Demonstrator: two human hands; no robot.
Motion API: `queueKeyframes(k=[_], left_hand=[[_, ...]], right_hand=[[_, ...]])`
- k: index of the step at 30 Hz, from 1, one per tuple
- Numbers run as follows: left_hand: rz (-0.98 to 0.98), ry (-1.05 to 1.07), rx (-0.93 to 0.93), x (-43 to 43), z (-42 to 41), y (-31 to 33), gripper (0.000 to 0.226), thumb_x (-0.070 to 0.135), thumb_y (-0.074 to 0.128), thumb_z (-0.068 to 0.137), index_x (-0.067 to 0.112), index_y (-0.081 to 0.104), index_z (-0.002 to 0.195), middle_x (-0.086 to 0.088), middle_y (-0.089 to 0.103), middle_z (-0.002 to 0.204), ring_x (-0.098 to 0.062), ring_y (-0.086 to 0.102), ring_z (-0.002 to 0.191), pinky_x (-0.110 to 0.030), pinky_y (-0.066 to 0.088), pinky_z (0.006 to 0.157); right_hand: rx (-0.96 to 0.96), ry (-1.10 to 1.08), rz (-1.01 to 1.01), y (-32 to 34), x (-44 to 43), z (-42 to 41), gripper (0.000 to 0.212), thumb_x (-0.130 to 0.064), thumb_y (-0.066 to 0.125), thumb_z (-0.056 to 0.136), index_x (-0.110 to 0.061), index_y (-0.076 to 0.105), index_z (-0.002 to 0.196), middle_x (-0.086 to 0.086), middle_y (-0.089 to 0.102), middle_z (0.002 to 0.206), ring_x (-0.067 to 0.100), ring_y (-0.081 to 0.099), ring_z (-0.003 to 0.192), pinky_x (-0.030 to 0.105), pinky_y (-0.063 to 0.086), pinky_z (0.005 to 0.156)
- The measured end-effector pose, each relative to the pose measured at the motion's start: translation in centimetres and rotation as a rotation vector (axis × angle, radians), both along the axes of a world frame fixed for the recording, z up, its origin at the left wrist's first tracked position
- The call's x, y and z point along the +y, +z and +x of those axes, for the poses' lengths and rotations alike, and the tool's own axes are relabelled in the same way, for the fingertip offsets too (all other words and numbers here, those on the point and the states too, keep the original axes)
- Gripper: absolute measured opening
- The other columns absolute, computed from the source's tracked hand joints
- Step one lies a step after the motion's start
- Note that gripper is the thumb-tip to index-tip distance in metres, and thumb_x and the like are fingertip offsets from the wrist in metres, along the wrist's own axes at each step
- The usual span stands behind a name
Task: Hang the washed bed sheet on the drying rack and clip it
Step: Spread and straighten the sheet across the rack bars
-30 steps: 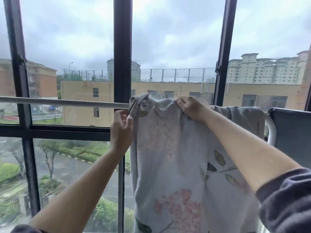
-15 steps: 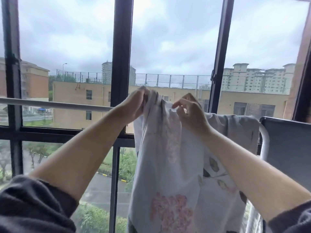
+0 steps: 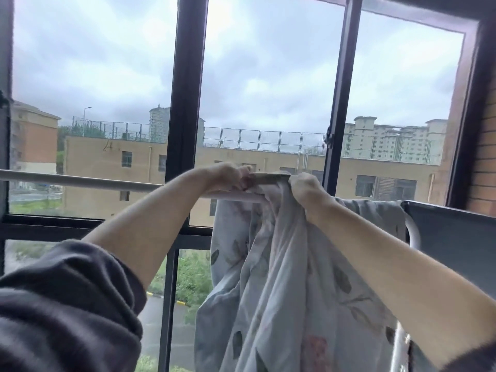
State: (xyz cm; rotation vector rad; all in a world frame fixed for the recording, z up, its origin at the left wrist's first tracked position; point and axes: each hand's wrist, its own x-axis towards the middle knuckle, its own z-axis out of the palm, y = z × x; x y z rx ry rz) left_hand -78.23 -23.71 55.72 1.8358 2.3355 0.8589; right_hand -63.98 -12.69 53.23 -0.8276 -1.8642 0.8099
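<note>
Gripping the top edge of the bed sheet [image 3: 281, 277], both hands are now close together just above the rail of the drying rack [image 3: 80, 180]. The left hand [image 3: 230, 174] pinches the edge with curled fingers, and the right hand [image 3: 306, 190] is closed on a gathered bunch of cloth. A short, flat stretch is pulled taut between them.

A second ago the left hand was lower, beside the sheet's left edge, while the right pressed the cloth on the rail. Since then the left has come up to meet the right, and the near layer has been drawn into folds under the right fist. To me this looks like straightening or refolding the edge before fastening.

I can make out no clip, so the clipping looks undone. The sheet is draped over the right end of the rail, bunched rather than spread.

The rail to the left is bare, leaving room to spread the sheet. On the right a dark grey panel [image 3: 451, 232] and a brick wall [image 3: 485, 162] close that side in. The dark window frame [image 3: 185, 103] stands behind the rail.
</note>
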Motion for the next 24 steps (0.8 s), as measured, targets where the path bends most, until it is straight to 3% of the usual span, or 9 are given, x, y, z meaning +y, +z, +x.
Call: queueKeyframes(k=[2, 5, 8, 11, 13, 16, 20, 22, 24], left_hand=[[-0.117, 0.062, 0.238, 0.1, -1.0, -0.8, 0.060, 0.057, 0.027, 0.094, 0.010, 0.060, 0.112, -0.008, 0.063, 0.114, -0.024, 0.060, 0.100, -0.038, 0.046, 0.095], [-0.048, 0.153, 0.313, 1.2, -2.0, -1.7, 0.041, 0.036, 0.031, 0.101, 0.011, 0.060, 0.089, -0.006, 0.062, 0.093, -0.015, 0.053, 0.072, -0.028, 0.044, 0.064], [0.361, 0.175, 0.364, 2.2, -2.3, -4.0, 0.025, 0.021, 0.041, 0.097, 0.010, 0.058, 0.083, -0.002, 0.058, 0.076, -0.011, 0.049, 0.060, -0.017, 0.033, 0.051], [0.893, 0.067, 0.592, 2.0, -2.7, -7.5, 0.008, 0.014, 0.053, 0.087, 0.010, 0.057, 0.082, 0.000, 0.058, 0.079, -0.013, 0.051, 0.072, -0.022, 0.040, 0.065], [0.963, 0.055, 0.734, 1.7, -3.2, -9.6, 0.006, 0.015, 0.058, 0.083, 0.011, 0.057, 0.078, 0.001, 0.058, 0.078, -0.015, 0.050, 0.073, -0.028, 0.038, 0.069], [0.859, 0.037, 0.830, 1.6, -3.7, -13.2, 0.006, 0.017, 0.060, 0.081, 0.015, 0.057, 0.076, 0.003, 0.059, 0.076, -0.015, 0.053, 0.070, -0.027, 0.037, 0.070], [0.340, 0.053, 0.367, 3.1, -3.8, -18.5, 0.016, 0.037, 0.059, 0.085, 0.022, 0.061, 0.091, 0.010, 0.066, 0.087, -0.014, 0.064, 0.073, -0.025, 0.049, 0.058], [0.015, 0.088, 0.278, 4.7, -3.7, -21.0, 0.043, 0.051, 0.055, 0.079, 0.021, 0.055, 0.111, 0.005, 0.064, 0.104, -0.021, 0.064, 0.089, -0.033, 0.054, 0.069], [-0.086, 0.129, 0.272, 6.5, -3.0, -22.9, 0.045, 0.049, 0.050, 0.078, 0.023, 0.056, 0.115, 0.001, 0.065, 0.104, -0.025, 0.064, 0.087, -0.034, 0.052, 0.067]], right_hand=[[-0.020, -0.128, 0.044, 1.3, 2.2, 0.6, 0.030, -0.023, 0.036, 0.099, -0.004, 0.055, 0.113, 0.011, 0.053, 0.099, 0.025, 0.049, 0.087, 0.029, 0.037, 0.073], [-0.090, -0.265, 0.149, 3.0, 5.1, 2.0, 0.021, -0.020, 0.038, 0.097, -0.011, 0.053, 0.108, 0.011, 0.052, 0.101, 0.024, 0.047, 0.086, 0.028, 0.035, 0.071], [-0.299, -0.289, 0.206, 2.9, 7.0, 2.3, 0.021, -0.020, 0.044, 0.094, -0.009, 0.058, 0.104, 0.015, 0.059, 0.104, 0.027, 0.051, 0.090, 0.031, 0.040, 0.075], [-0.469, -0.237, 0.274, 1.6, 7.4, 1.9, 0.028, -0.020, 0.041, 0.096, -0.003, 0.059, 0.109, 0.022, 0.059, 0.118, 0.034, 0.055, 0.107, 0.033, 0.041, 0.085], [-0.487, -0.190, 0.285, 0.9, 7.4, 1.6, 0.028, -0.020, 0.038, 0.098, -0.003, 0.058, 0.106, 0.024, 0.057, 0.121, 0.034, 0.053, 0.111, 0.031, 0.037, 0.083], [-0.475, -0.169, 0.319, 0.6, 7.3, 1.5, 0.020, -0.020, 0.034, 0.097, -0.012, 0.052, 0.095, 0.024, 0.056, 0.121, 0.033, 0.053, 0.111, 0.033, 0.037, 0.086], [-0.489, -0.198, 0.353, 0.3, 7.4, 1.9, 0.035, -0.027, 0.030, 0.096, -0.009, 0.058, 0.107, 0.021, 0.057, 0.123, 0.033, 0.053, 0.111, 0.040, 0.041, 0.093], [-0.502, -0.216, 0.391, 0.1, 7.2, 2.1, 0.037, -0.031, 0.029, 0.096, -0.012, 0.059, 0.107, 0.018, 0.058, 0.122, 0.032, 0.054, 0.110, 0.039, 0.041, 0.089], [-0.509, -0.230, 0.426, -0.2, 7.1, 2.3, 0.037, -0.035, 0.028, 0.095, -0.017, 0.059, 0.106, 0.015, 0.060, 0.119, 0.030, 0.055, 0.107, 0.036, 0.038, 0.082]])
